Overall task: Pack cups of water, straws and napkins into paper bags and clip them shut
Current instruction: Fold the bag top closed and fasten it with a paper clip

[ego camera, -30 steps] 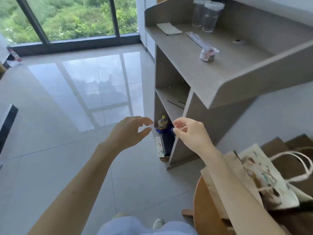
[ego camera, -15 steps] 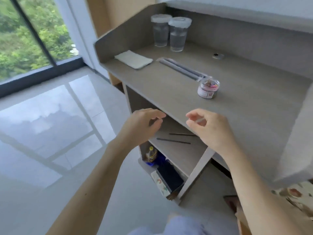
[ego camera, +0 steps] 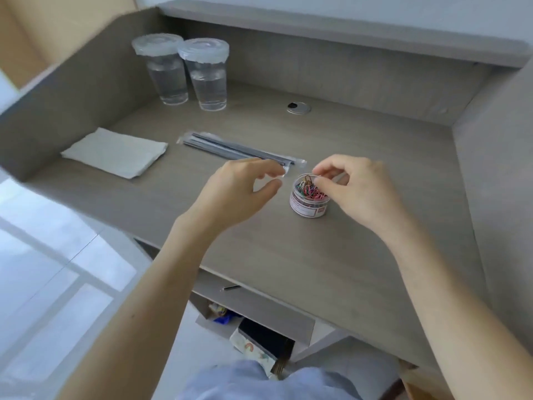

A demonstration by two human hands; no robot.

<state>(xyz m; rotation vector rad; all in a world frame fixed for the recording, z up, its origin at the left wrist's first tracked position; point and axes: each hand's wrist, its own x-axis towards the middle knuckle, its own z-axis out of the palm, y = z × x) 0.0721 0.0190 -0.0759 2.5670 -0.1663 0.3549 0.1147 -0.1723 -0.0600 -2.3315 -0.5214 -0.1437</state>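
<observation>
The clear tub (ego camera: pixel 308 204) of coloured paper clips (ego camera: pixel 310 189) stood open near the middle of the grey desk (ego camera: pixel 288 269), with bare top between it and the front edge. The right hand (ego camera: pixel 357 189) hung over the tub's mouth, fingers curled, thumb and forefinger drawn close among the clips; whether they had one could not be told. The left hand (ego camera: pixel 233 192) hovered just left of the tub, fingers loosely curved, thumb and forefinger apart, holding nothing, above the near end of the wrapped straws (ego camera: pixel 230 148).

The straws lay slantwise, away from the folded napkins (ego camera: pixel 115 151) near the left wall (ego camera: pixel 57 111). Two film-sealed cups of water (ego camera: pixel 165 73) (ego camera: pixel 206 76) stood side by side, almost touching, close to the back panel under a ledge (ego camera: pixel 317 27). A right wall (ego camera: pixel 496 168) closed that side, leaving only the front open. A cable grommet (ego camera: pixel 299 107) sat right of the cups.
</observation>
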